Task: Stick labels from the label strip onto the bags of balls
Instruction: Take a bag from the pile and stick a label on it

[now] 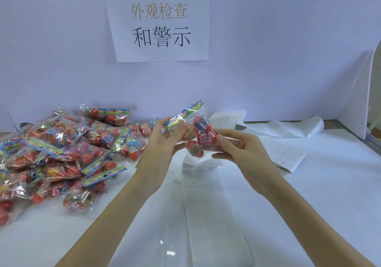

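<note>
Head view: we see two hands raising one clear bag of balls [195,128] above the table [309,194]. Our left hand [162,143] pinches its printed header; our right hand [239,149] grips its lower end. Several red balls show inside it. One heap of bags [61,149], too many to count, lies left. One label strip [206,200] lies below the hands.

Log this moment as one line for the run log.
left hand: holds bag of balls | right hand: pinches same bag | label strip: on table beneath | pile of bags: left
</note>
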`<state>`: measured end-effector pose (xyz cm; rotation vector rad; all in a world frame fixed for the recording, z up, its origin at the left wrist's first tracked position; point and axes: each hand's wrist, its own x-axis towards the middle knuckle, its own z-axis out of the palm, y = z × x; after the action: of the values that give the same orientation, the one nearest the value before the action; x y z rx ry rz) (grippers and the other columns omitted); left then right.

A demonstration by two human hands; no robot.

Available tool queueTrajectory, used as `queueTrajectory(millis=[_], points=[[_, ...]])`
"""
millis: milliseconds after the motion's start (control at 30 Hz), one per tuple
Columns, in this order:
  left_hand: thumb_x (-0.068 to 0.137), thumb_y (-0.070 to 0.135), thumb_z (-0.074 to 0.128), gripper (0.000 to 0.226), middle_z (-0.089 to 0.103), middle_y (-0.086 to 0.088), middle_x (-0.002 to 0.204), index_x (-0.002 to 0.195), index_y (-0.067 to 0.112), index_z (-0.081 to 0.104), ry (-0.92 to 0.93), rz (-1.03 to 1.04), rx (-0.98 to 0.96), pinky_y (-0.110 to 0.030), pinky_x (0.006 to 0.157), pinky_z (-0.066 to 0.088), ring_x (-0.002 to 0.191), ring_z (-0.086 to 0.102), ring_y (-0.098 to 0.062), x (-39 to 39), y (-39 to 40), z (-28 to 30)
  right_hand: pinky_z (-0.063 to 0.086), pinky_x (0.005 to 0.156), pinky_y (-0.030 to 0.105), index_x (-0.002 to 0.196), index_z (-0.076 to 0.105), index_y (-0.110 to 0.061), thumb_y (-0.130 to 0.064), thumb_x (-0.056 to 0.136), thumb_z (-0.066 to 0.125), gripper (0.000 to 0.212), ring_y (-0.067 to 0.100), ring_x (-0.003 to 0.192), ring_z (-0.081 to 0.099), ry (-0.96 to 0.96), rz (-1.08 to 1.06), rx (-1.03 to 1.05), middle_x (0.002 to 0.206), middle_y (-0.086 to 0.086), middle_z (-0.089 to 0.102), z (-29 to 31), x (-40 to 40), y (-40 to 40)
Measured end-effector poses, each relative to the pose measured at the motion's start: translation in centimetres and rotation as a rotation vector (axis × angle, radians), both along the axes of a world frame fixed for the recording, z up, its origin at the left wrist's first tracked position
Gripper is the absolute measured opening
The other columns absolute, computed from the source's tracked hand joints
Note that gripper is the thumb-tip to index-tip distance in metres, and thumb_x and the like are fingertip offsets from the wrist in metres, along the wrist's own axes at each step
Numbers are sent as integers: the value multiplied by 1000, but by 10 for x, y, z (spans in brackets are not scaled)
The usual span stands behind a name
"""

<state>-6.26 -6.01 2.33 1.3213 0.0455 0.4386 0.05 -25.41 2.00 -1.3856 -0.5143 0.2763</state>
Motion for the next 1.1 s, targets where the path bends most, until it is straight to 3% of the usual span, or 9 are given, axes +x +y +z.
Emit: queueTrajectory(millis=[167,233,300,400,467,633,767,900,1100], points=[[102,7,64,59,76,-10,87,136,46,37,-144,162,233,-32,80,59,75,73,-23,-1,6,-12,61,89,31,136,58,-21,-35,108,54,31,19,104,76,-90,15,-119,108,3,80,-6,-1,3],[105,1,54,44,67,-13,86,125,39,44,-197,289,431,-30,69,58,66,65,-16,2,15,-14,55,93,22,135,50,-31,-35,102,64,37,8,107,72,-319,-32,-325,112,-9,78,-12,-1,2],[103,-5,49,29,64,-14,94,110,23,57,-184,403,709,-13,70,48,73,60,-2,3,20,-14,46,97,16,131,44,-38,-34,95,75,48,1,115,62,-551,1,-562,118,-19,69,-19,-2,1],[102,-7,46,32,69,-10,100,97,14,70,-114,393,829,-14,82,46,92,56,3,3,16,-18,39,105,28,121,49,-31,-21,97,71,33,5,111,58,-803,-16,-793,115,-19,65,-30,1,4],[102,-1,53,26,72,-1,105,101,18,72,-86,298,851,-22,90,46,103,52,-2,2,14,-21,44,96,31,111,56,-25,-15,99,67,18,12,102,60,-794,-74,-768,106,-16,69,-31,3,3],[94,38,76,12,57,17,100,103,32,72,-78,111,946,-7,90,35,92,51,-15,-1,4,-27,41,76,10,95,70,-26,-16,96,74,11,-1,88,61,-685,-149,-554,87,-21,70,-27,9,-2],[96,28,73,10,45,-6,98,100,19,77,-79,136,1014,-13,86,42,81,50,-12,4,3,-31,43,78,11,101,73,-28,-17,98,72,11,1,93,63,-652,-149,-506,95,-27,70,-27,10,-1],[101,24,67,17,42,-1,92,98,12,77,-8,150,969,-2,88,32,82,50,-6,5,5,-31,52,85,34,115,73,-26,-15,101,68,19,15,100,65,-720,-184,-509,108,-12,72,-28,11,-1],[106,32,54,37,39,-1,90,81,9,69,57,116,844,-11,75,34,83,46,-6,4,2,-29,51,85,25,123,76,-27,-8,99,70,32,10,97,63,-890,-230,-450,109,-5,66,-29,10,-1]])
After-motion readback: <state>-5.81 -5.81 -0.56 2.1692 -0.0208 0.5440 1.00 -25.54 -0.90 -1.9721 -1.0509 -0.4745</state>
